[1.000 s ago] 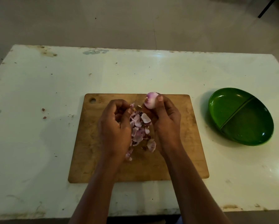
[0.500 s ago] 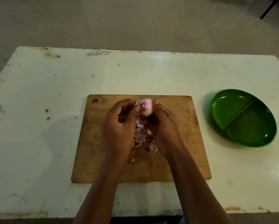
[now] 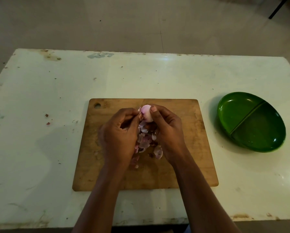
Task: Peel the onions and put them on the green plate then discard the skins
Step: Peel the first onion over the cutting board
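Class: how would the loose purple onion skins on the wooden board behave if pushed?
Thin, curled purple onion skins probably feel light and floppy. Lying as separate flakes on the wooden board, they would likely scatter.

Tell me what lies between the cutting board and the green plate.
Nothing: only a bare strip of the white table separates the cutting board from the green plate, as the head view shows.

Worktop (image 3: pixel 40 91): pale, glossy slab filling the middle and lower frame, scuffed and speckled.
Stains (image 3: pixel 52 56): brown, rusty marks near its upper left corner.
Bluish smear (image 3: pixel 100 55): on the far edge, left of centre.
Cutting board (image 3: pixel 182 165): brown wood, rectangular, lying flat at centre frame.
Board hole (image 3: pixel 97 105): round, in the board's upper left corner.
Floor (image 3: pixel 124 22): grey-beige tiles across the top of the frame.
Dark bar (image 3: pixel 277 7): thin, slanted, upper right corner; what it is cannot be told.
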`<move>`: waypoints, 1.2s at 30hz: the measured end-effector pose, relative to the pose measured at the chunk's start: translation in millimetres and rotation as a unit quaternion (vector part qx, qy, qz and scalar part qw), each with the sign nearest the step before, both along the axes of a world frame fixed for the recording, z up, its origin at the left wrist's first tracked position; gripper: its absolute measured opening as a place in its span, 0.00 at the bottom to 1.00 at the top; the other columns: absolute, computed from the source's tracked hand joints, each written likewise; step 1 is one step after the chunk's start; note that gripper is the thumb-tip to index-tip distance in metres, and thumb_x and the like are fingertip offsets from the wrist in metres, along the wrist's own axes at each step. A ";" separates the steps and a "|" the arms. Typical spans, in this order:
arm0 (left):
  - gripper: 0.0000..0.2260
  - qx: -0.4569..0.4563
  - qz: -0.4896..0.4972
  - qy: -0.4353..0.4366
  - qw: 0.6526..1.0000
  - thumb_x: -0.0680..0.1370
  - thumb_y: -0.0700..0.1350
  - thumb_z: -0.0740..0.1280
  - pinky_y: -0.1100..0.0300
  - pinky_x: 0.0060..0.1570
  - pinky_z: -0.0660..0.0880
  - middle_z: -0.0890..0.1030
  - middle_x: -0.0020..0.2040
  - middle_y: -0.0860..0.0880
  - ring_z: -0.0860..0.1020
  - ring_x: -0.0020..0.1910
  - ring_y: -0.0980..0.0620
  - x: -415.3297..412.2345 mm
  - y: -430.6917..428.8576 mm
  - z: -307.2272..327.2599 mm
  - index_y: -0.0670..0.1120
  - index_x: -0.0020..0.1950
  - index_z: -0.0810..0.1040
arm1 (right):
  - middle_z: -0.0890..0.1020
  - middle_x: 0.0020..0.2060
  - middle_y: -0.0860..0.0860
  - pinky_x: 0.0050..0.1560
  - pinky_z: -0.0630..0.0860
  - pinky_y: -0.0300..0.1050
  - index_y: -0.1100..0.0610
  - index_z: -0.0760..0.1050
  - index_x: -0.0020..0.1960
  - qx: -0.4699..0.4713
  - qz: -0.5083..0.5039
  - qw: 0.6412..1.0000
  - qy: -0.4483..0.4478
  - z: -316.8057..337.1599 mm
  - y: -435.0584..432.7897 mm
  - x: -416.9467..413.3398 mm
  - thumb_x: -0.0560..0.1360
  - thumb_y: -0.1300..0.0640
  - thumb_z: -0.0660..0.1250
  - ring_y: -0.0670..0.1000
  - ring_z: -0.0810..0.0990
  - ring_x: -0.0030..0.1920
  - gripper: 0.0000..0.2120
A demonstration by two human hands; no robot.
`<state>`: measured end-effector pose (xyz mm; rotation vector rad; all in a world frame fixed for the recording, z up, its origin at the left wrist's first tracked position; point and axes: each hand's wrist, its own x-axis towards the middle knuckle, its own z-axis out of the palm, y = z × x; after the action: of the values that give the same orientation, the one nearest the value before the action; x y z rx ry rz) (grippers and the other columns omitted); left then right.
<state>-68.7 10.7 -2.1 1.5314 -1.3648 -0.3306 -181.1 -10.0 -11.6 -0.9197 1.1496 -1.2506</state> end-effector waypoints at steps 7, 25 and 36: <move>0.08 -0.007 -0.015 -0.004 1.000 0.75 0.41 0.70 0.73 0.42 0.76 0.82 0.45 0.53 0.81 0.41 0.59 -0.3 1.8 2.4 0.41 0.53 0.81 | 0.85 0.47 0.58 0.51 0.81 0.48 0.63 0.82 0.53 -0.007 -0.011 1.000 -0.002 0.7 -0.4 -0.3 0.70 0.50 0.68 0.55 0.84 0.50 0.19; 0.12 -0.073 -0.038 -0.106 0.991 0.75 0.45 0.67 0.67 0.39 0.75 0.84 0.43 0.44 0.80 0.39 0.54 3.1 4.0 0.2 0.37 0.52 0.79 | 0.85 0.46 0.56 0.47 0.79 0.43 0.62 0.82 0.52 -0.019 0.004 1.000 0.003 1.8 -0.3 -2.7 0.72 0.53 0.70 0.55 0.83 0.49 0.15; 0.11 -0.012 -0.003 0.021 1.000 0.71 0.38 0.73 0.74 0.44 0.75 0.80 0.46 0.53 0.81 0.43 0.56 -1.6 -0.6 4.3 0.39 0.52 0.80 | 0.85 0.47 0.58 0.46 0.80 0.43 0.65 0.81 0.53 0.007 -0.003 1.000 -0.030 5.2 -0.3 -1.5 0.74 0.57 0.68 0.53 0.84 0.48 0.13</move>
<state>-70.3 10.1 2.2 1.4930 -1.3368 -0.3477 -182.7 -10.3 -6.4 -0.8627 1.1134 -1.2655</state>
